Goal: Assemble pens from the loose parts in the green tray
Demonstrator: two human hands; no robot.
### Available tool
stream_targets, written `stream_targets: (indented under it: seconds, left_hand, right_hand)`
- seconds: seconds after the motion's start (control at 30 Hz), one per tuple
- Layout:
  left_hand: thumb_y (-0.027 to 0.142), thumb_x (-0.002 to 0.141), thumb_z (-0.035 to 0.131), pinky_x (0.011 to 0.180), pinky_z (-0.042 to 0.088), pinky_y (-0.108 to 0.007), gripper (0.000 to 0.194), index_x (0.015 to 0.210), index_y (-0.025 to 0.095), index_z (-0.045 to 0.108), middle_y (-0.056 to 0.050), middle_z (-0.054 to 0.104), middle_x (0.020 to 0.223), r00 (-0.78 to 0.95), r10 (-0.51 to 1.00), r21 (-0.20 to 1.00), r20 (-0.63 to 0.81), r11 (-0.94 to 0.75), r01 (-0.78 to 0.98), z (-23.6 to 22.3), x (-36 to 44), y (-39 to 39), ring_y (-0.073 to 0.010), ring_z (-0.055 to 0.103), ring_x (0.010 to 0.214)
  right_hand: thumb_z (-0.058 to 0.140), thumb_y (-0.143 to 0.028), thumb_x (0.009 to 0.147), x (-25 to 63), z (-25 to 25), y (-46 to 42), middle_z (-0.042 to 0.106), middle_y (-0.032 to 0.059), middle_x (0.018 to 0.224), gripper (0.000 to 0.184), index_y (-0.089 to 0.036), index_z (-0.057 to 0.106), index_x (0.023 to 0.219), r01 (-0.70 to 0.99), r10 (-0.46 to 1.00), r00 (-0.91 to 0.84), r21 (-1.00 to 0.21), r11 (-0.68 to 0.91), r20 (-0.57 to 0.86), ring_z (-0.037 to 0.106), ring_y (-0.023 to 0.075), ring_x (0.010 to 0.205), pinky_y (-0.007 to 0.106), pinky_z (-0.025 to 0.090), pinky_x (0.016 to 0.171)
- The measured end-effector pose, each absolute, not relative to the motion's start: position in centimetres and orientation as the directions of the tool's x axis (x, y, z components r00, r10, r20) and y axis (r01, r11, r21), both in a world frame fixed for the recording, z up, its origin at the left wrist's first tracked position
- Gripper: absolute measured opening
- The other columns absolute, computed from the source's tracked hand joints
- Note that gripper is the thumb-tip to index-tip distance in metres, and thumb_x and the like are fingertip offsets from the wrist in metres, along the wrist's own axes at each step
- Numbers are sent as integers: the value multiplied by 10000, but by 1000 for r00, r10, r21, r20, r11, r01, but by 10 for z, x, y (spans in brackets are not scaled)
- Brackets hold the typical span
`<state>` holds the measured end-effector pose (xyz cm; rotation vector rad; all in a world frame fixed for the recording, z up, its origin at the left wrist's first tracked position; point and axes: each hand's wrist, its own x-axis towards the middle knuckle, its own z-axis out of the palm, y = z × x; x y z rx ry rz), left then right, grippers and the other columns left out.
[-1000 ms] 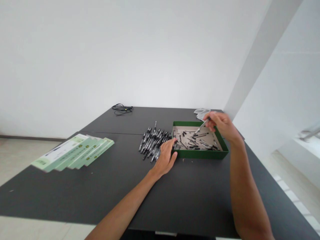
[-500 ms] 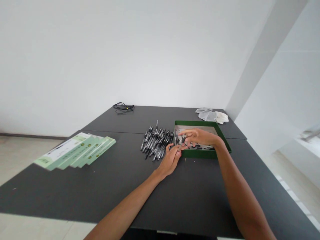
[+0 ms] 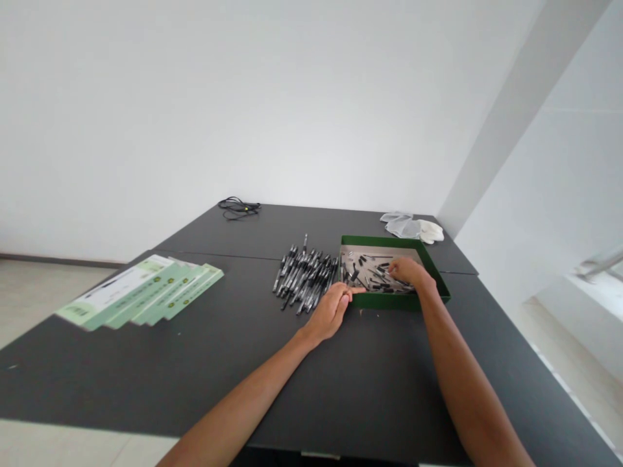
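White wall (image 3: 311,117): at the far side; upper extent cut off by the view. Table (image 3: 379,376): dark, matt surface with a seam running left to right; near corners cut off. Pale floor (image 3: 29,285): visible left and right of the table. Green box (image 3: 394,301): open, right of centre on the table; near-right interior partly hidden by the right arm. Green-and-white cards (image 3: 141,292): fanned at left, overlapping; print too small to read. Black-and-clear pens (image 3: 304,279): piled left of the green box; overlap prevents a count. Left hand (image 3: 331,310): at the box's near-left corner, one finger extended, the others curled; whether it grips anything cannot be determined. Right hand (image 3: 409,269): inside the box, fingers bent downward; fingertips unclear, pinch cannot be confirmed. White cloth items (image 3: 411,227): far right; type unclear. Black cable (image 3: 238,209): coiled, far left. Small pen parts (image 3: 372,282): scattered inside the box, some hidden by the right hand.
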<state>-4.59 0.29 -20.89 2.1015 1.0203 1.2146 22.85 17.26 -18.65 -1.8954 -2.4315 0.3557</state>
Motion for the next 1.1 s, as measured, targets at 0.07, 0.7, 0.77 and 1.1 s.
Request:
stream_targets:
  seconds: [0.07, 0.7, 0.77, 1.1]
  left_hand:
    - [506, 1093, 238, 1019, 462, -408, 393, 937, 230, 470, -132, 705, 1138, 319, 811, 737, 490, -581, 346, -208, -46, 3, -250, 633, 1116]
    - [446, 1105, 242, 1029, 428, -406, 359, 925, 229, 464, -128, 699, 1170, 329, 798, 722, 505, -599, 345, -207, -45, 4, -244, 611, 1112]
    - [430, 1107, 241, 1026, 425, -407, 347, 928, 229, 461, -128, 697, 1188, 332, 793, 717, 510, -606, 344, -208, -45, 4, -243, 609, 1112]
    - [450, 1102, 249, 1036, 425, -413, 349, 934, 232, 464, -129, 695, 1186, 329, 795, 724, 509, -603, 335, -208, -45, 4, -249, 608, 1119]
  right_hand:
    - [674, -246, 868, 229, -189, 174, 786, 126, 1124, 256, -226, 810, 1084, 969, 972, -200, -174, 177, -122, 728, 282, 1089, 347, 532, 933]
    - [648, -346, 991, 247, -207, 188, 609, 117, 1377, 376, -187, 615, 1330, 976, 969, -208, -87, 197, -131, 635, 258, 1182, 483, 555, 989]
    - [649, -353, 990, 246, -209, 190, 612, 118, 1366, 389, -183, 607, 1337, 972, 964, -231, -83, 222, -129, 643, 256, 1162, 479, 565, 971]
    - [644, -349, 994, 241, -207, 186, 653, 101, 1293, 318, -183, 645, 1266, 976, 970, -210, -78, 202, -119, 662, 234, 1117, 445, 575, 946]
